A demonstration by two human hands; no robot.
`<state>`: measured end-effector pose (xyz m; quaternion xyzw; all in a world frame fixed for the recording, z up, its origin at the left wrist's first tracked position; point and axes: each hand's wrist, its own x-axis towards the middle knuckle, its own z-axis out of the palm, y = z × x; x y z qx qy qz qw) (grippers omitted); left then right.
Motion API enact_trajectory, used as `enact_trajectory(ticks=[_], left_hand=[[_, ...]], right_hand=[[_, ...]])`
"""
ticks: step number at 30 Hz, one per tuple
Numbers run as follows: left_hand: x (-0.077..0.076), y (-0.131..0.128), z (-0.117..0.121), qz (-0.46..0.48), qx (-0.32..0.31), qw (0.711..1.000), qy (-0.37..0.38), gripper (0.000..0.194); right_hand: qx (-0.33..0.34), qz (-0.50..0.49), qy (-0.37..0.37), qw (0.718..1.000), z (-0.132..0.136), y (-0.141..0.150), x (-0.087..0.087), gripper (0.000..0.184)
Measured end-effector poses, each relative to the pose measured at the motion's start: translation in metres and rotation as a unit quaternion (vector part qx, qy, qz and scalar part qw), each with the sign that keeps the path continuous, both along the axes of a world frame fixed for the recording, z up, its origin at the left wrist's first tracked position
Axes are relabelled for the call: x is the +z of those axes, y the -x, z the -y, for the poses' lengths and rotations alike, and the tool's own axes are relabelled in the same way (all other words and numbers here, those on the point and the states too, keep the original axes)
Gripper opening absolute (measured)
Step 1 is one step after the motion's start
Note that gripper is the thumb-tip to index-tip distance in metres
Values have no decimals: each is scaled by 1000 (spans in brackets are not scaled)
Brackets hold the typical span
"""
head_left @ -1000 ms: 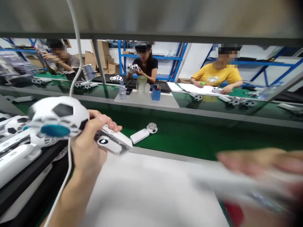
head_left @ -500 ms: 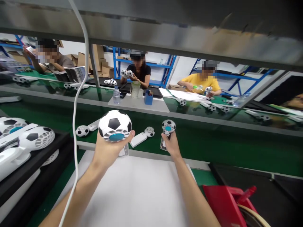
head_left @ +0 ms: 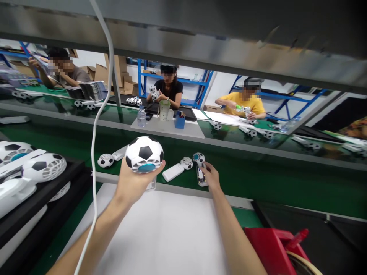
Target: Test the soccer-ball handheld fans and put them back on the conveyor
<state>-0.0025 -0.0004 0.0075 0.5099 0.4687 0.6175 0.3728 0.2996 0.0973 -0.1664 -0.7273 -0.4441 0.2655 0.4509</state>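
My left hand [head_left: 133, 179] is wrapped round a handheld fan with a white and black football-patterned head [head_left: 145, 152] and a blue disc on its front. Its clear-looking lower end shows below my fingers. Out over the green belt, my right hand [head_left: 211, 176] has its fingers closed at the side of a second handheld fan [head_left: 202, 176]. That one's handle is uncovered, showing inner parts, and its small football head points away from me. Just left of it, a closed white fan [head_left: 172, 172] lies on the belt, and another football fan [head_left: 106, 160] lies further left.
A white sheet [head_left: 172, 229] covers the bench before me. Black trays [head_left: 71, 177] with fan parts stand at left. A red tape holder [head_left: 266, 248] sits at lower right. A white cable [head_left: 94, 152] hangs in front. Several co-workers sit across the belt.
My right hand has shifted its hold to the fan's right side; that fan now lies lower and tilted, its handle more exposed. My left hand, with its fan, appears slightly further right.
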Motion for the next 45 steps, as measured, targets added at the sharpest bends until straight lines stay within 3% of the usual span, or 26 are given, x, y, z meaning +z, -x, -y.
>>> enact_trajectory(ticks=[8,12,15,19,23,27,29,31,37,41,45], left_hand=[[4,1,4,9,-2,1000,-1,29],[5,6,3,-1,6,1000,8,31],[5,9,0,-32,7,999,23,30],[3,8,-7,-36,-4,999,26,30],[-6,-1,-12,-9,-66,997,45,34],[-13,-6,-9,21,-180,983,18,42],[-14,-6,-5,29,-228,973,12,44],[-15,-4,-2,32,-250,968,1,41],[-19,5,-1,11,-267,961,-71,41],[-15,9,-3,25,-308,943,-120,46],[-12,13,-5,13,-308,942,-133,44]], right_hand=[[-54,107,116,986,1,4,21,34],[-60,92,118,987,2,5,26,34],[-44,35,70,996,4,2,37,31],[16,-87,-63,994,18,13,73,41],[114,-191,-189,956,54,63,117,61],[217,-258,-264,904,94,118,143,46],[262,-270,-304,875,108,134,148,36],[283,-259,-325,864,116,142,150,28],[300,-189,-311,882,128,143,157,26],[304,-163,-324,881,132,140,159,20],[308,-142,-334,880,131,139,158,23]])
